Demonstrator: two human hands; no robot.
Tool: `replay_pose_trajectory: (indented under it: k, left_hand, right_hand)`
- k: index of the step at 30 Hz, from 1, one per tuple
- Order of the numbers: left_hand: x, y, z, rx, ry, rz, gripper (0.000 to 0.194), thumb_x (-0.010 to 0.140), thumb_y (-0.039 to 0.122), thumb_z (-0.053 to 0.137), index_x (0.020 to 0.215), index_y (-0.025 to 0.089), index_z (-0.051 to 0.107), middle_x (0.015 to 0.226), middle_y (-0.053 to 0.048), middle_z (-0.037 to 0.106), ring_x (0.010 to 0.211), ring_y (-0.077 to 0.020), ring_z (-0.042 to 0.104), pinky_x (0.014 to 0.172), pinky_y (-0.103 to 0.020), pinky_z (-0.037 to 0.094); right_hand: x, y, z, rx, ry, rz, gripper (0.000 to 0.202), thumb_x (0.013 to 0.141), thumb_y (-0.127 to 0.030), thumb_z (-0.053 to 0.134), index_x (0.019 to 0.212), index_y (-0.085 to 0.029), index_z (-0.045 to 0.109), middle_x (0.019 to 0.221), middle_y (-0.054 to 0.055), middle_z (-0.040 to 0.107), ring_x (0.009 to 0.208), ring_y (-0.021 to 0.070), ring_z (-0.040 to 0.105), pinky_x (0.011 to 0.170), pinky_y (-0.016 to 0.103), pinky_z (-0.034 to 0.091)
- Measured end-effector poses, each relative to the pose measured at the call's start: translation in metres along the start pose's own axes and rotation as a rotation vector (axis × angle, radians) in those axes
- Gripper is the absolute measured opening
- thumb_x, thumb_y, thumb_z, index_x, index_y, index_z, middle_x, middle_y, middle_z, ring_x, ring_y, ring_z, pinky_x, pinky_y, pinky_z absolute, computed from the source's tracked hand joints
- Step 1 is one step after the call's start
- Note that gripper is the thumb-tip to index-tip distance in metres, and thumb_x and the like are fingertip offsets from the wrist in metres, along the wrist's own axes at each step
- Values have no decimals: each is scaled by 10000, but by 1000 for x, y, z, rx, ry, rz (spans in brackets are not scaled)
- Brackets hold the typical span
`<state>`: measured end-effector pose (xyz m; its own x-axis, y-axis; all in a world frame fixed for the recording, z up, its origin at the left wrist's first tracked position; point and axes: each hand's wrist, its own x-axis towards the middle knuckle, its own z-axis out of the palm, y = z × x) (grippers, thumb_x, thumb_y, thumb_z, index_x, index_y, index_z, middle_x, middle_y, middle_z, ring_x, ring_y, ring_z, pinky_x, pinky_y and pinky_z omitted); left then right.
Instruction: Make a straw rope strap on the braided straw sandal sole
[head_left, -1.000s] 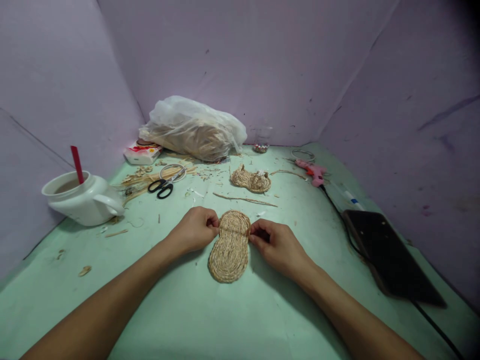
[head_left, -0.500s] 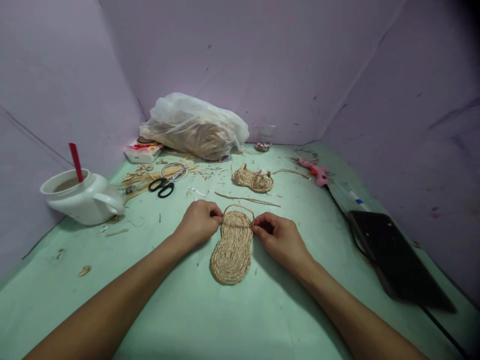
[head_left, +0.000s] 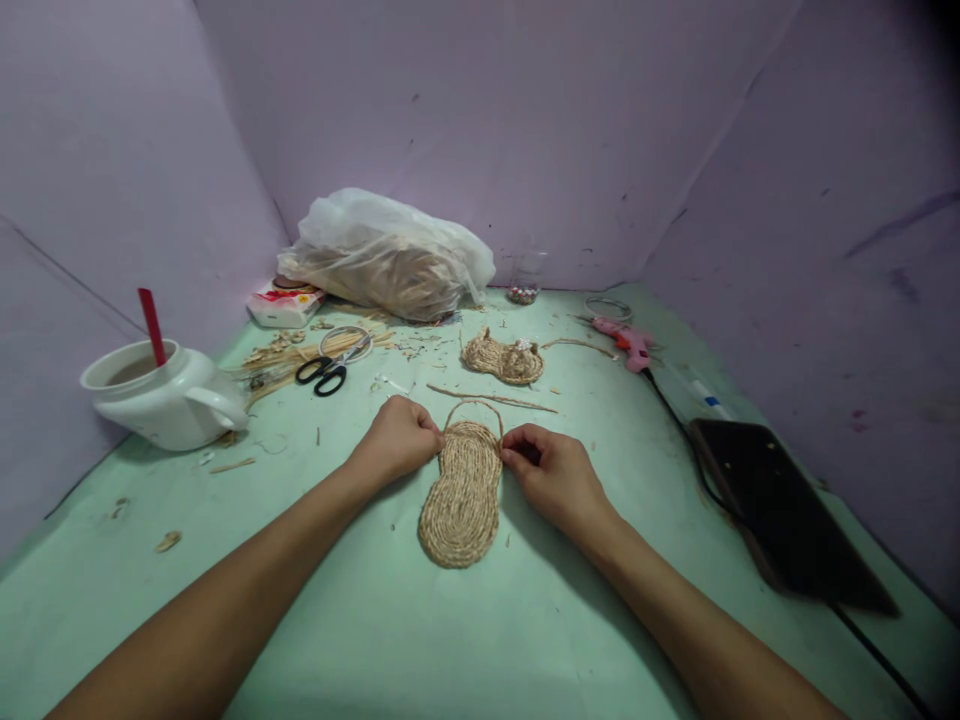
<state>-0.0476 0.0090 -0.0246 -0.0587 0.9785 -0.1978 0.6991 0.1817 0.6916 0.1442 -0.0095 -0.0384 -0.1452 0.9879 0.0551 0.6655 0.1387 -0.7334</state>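
1. Between your two hands, flat on the green tabletop (head_left: 337,640), lies the coiled fibre sole (head_left: 460,505), its narrower end away from you and its rounder end towards you.
2. Your left hand (head_left: 401,440) is pinched at the sole's left edge, where one end of the thin cord (head_left: 474,402) meets your fingertips; the exact contact is partly hidden.
3. Your right hand (head_left: 551,470) pinches the cord's other end between thumb and forefinger, at the sole's right edge. The cord arches beyond the narrower end.
4. Judging by its look, the sole is light, dry and rough, so it should hardly slip. It probably bends a little as a whole, and its rows could part if you pull on the outer one.
5. Take it best by both sides at the waist, or press it flat from above.
6. The cord seems springy and thin, likely to fray or kink under hard pinching; hold it close to its ends, lightly.
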Motion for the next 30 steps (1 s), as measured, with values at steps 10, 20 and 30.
replay_pose_trajectory:
  k: [10,20,30]
  left_hand:
    - [-4,-2,-1,-30,-47,-15,121,560,176,592,612,95,666,446,-7,537,436,-99,446,430,-228,339]
    - [-4,-2,-2,-15,-62,38,112,546,163,570,580,107,661,434,5,522,418,-89,430,433,-229,342]
    - [-3,-5,-1,-15,-41,63,110,549,168,571,583,115,661,466,1,546,444,-97,450,445,-227,354]
  right_hand:
    - [-4,-2,-1,-68,12,-34,135,738,-187,529,787,-198,655,735,36,683,635,161,585,585,269,408]
    - [-6,-4,-3,-143,-23,-78,161,726,-145,495,781,-186,640,726,42,668,632,160,570,591,266,401]
    - [-4,-3,-3,-149,-25,-102,162,713,-143,496,779,-184,637,710,34,662,620,150,561,576,250,384]
